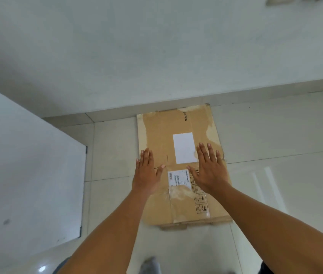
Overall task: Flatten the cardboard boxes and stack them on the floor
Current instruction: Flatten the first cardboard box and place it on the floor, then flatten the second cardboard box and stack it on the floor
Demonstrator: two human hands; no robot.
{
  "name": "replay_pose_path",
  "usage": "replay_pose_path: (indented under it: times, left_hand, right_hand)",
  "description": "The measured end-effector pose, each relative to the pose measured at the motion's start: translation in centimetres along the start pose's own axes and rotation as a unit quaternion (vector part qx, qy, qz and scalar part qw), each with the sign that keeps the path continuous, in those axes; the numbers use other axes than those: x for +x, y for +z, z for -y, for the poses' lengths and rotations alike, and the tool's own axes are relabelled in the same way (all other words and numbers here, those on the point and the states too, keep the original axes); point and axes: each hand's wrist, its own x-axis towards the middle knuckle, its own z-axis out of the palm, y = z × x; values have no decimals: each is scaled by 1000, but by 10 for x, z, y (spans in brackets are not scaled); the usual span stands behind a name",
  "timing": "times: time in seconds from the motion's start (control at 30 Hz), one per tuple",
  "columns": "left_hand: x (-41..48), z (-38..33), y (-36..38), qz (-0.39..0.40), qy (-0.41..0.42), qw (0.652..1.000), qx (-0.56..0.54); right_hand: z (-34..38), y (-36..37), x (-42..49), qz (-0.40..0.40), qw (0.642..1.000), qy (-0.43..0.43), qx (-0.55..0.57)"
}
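Grasping nothing, the left hand [146, 174] and right hand [210, 172] rest flat on the flattened brown cardboard box [160, 135], likely light and stiff; lift by its 3 and 9 o'clock edges.

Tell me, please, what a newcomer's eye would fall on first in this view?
The flattened cardboard box lies in the middle of the tiled floor, its far end near the wall. The left hand and right hand are spread over its middle with straight fingers, either side of a blank white label. A large white panel fills the left side.

Barcode label [178, 177] on cardboard box [160, 139] unreadable (tiny print).
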Motion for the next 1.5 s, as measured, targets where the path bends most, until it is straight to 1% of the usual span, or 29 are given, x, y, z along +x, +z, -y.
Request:
replay_pose_path:
  times: [0.1,0.27,0.37,0.5,0.6,0.83,1.13,1.33,1.5]
  left_hand:
    - [-54,-11,-75,12,-8,1000,12]
    - [-152,-48,-202,19,-20,1000,1]
    - [-205,-68,-268,20,-23,1000,-3]
    - [-261,-83,-342,5,-13,1000,-11]
    - [-295,-87,-380,-18,-4,1000,-21]
    - [-369,-80,-429,-67,-7,997,-39]
    - [-480,-34,-462,-127,-35,991,-25]
    - [-545,27,-494,-167,-61,983,-34]
    - [-579,110,-523,-199,-81,976,-31]
  right_hand:
    - [22,-78,-46,-10,1000,-11,23]
    - [53,-209,-124,-19,999,-37,8]
    - [76,-282,-174,-41,998,-46,16]
    - [106,-365,-235,-61,997,-48,22]
    - [127,-407,-274,-78,995,-49,29]
    - [158,-465,-342,-125,990,-59,30]
    - [210,-481,-432,-151,983,-99,33]
    - [282,-494,-467,-166,976,-141,27]
    - [370,-509,-473,-173,969,-176,30]
